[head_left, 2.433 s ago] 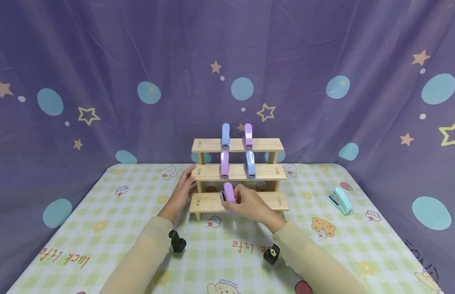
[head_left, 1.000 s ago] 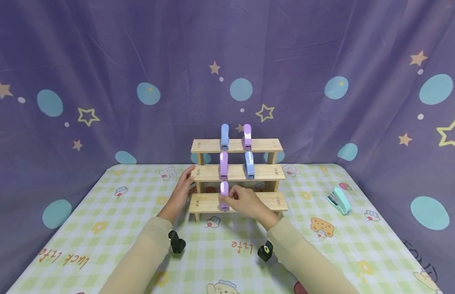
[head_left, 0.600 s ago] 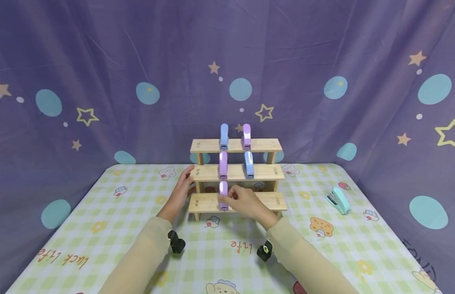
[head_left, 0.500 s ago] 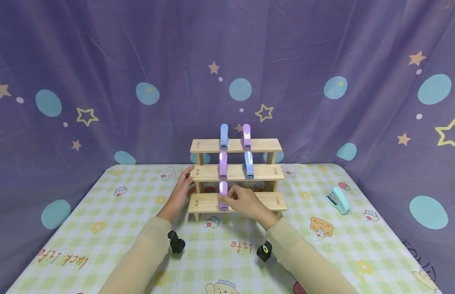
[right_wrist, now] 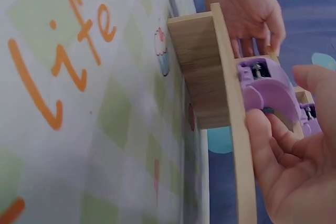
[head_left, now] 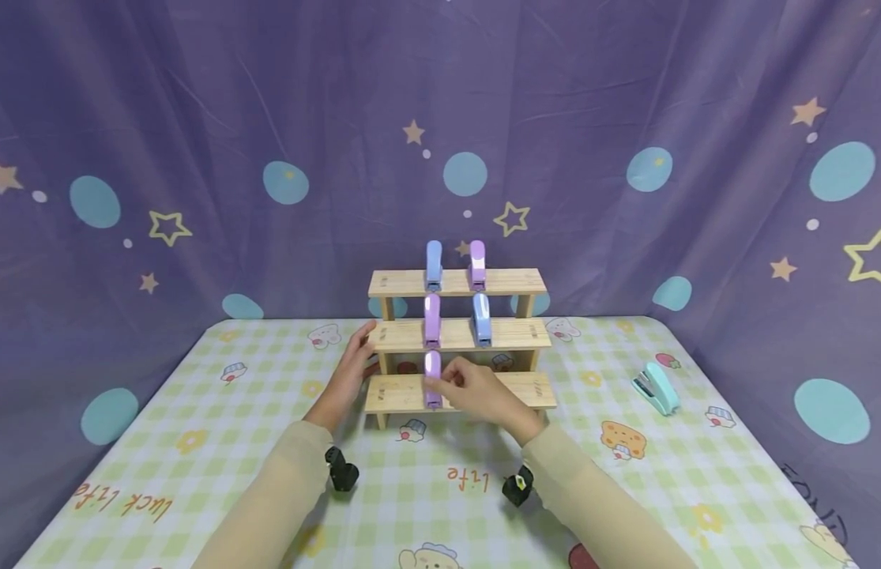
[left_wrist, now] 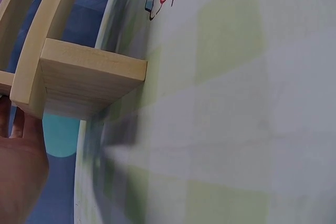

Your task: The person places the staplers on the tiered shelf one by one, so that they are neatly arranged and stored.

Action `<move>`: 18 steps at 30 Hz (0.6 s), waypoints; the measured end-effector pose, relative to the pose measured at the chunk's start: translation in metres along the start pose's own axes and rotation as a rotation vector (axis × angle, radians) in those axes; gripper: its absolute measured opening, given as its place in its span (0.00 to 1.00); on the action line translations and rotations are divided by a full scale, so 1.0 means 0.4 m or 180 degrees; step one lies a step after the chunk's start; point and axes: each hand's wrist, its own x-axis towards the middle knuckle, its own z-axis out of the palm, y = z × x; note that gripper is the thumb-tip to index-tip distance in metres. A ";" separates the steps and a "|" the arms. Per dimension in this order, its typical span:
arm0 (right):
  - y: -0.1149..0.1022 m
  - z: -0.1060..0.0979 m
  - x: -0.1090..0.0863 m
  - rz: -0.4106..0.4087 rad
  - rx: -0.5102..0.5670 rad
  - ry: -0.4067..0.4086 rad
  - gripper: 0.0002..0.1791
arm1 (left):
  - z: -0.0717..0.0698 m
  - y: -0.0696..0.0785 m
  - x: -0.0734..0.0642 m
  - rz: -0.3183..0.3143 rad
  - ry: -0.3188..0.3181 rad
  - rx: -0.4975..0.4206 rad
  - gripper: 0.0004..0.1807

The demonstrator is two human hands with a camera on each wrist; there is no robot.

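Observation:
On the lowest step of a three-tier wooden rack stands a purple stapler. My right hand pinches that stapler from its right side, low near the base; in the right wrist view the thumb and fingers touch its purple body. At the rack's left end, my left hand holds the middle plank, with fingers partly hidden behind the wood in the left wrist view. Another purple stapler and a blue stapler stand on the middle step.
The top step carries a blue stapler and a purple stapler. A mint-green stapler lies on the checked tablecloth to the right. Behind the table hangs a purple curtain.
The purple stapler, tilted in my right hand in the oldest frame, now stands straight on the lowest step, facing forward. My right hand barely moves since; the left hand stays at the rack.

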 end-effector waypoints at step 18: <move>0.070 -0.097 -0.049 -0.0089 0.0968 -0.0434 0.20 | -0.005 0.002 -0.006 0.0092 -0.0111 -0.0046 0.31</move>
